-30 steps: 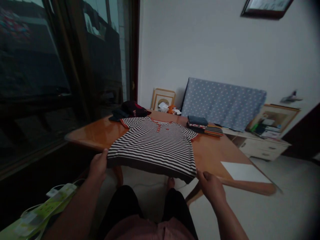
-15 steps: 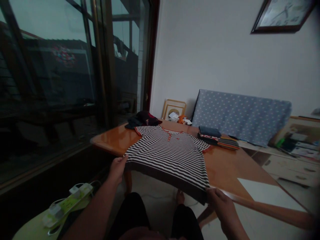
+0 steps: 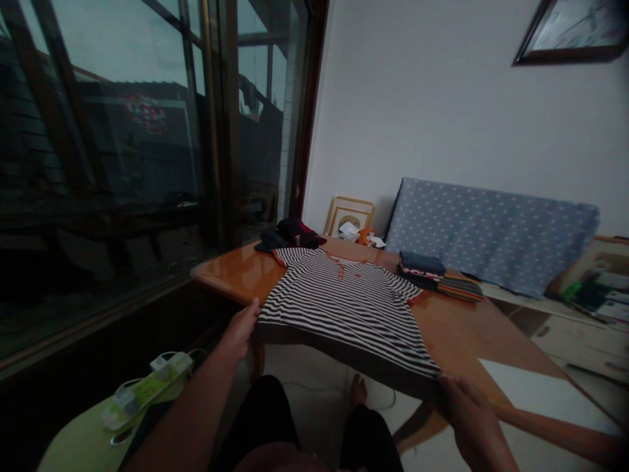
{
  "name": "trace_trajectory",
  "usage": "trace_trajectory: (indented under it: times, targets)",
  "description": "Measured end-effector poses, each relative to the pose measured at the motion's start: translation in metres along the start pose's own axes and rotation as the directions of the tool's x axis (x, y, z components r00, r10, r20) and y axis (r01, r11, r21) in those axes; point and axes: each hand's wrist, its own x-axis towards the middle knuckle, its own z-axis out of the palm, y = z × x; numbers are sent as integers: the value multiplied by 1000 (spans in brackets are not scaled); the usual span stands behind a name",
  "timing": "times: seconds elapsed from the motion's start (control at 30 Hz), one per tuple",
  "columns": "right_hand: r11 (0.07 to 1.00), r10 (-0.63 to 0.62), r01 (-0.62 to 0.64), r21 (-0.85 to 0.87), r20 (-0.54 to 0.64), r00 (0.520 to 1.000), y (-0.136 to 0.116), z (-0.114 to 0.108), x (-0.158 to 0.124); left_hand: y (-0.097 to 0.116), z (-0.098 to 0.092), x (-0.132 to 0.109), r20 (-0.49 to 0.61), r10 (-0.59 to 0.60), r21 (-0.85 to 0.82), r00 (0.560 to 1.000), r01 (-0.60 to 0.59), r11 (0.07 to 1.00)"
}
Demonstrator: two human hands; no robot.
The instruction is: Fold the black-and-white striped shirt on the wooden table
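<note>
A black-and-white striped shirt [image 3: 346, 307] with red trim lies flat on the orange wooden table [image 3: 230, 272], its dark hem hanging over the near edge. My left hand [image 3: 242, 328] is at the hem's left corner, fingers stretched out along the cloth. My right hand [image 3: 466, 410] pinches the hem's right corner at the table edge.
A pile of dark clothes [image 3: 289, 234] sits at the table's far left, a stack of folded clothes [image 3: 435, 272] at the far right, a white sheet [image 3: 531, 393] near right. A power strip [image 3: 147, 390] lies on a small surface at lower left. A window wall runs along the left.
The view has swung left and up. Both hands stayed at the hem corners, and my left hand's fingers have straightened from a grip to lying along the cloth.
</note>
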Motion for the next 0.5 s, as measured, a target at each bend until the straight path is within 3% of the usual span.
trace_trajectory:
  times: [0.1,0.2,0.27,0.4,0.5]
  targets:
    - [990,117,-116,76,-1,993,7,-2,4,-9,-6,4,-32,-72,0,997,72,997]
    - [991,116,-115,73,-20,993,4,-4,3,-21,-14,9,-54,-83,3,995,83,997]
    - [996,72,-74,-49,-33,997,0,-5,1,-28,-19,8,-50,-81,24,995,83,996]
    - [890,-171,123,-438,-71,983,-8,-2,-5,-41,-20,-3,-44,12,207,999,-3,978]
    - [761,-414,345,-549,-2,910,-12,9,-13,-47,-16,-9,26,164,299,986,-164,940]
